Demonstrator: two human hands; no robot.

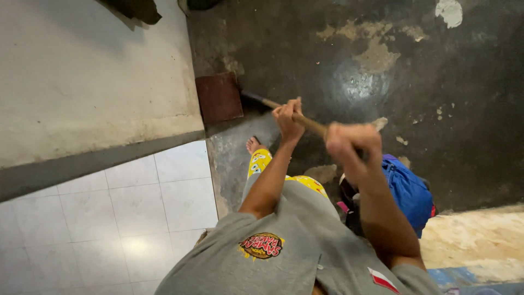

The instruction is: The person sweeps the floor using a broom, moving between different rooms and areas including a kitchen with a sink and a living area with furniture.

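A wooden handle [305, 121] is gripped by both hands. The left hand [287, 118] is closed around it lower down, nearer the tool's dark neck; the right hand [352, 143] is clenched around its upper end. The handle slants down to the left, towards a flat reddish-brown plate [219, 97] lying on the dark, worn floor [464, 109] beside the pale wall [93, 82]. Whether handle and plate are joined cannot be told. A bare foot [252, 145] is seen below the left hand, with yellow patterned trousers [260, 163] above it. White tiles [136, 218] are seen at lower left, and a blue bag [409, 191] lies just under the right forearm.
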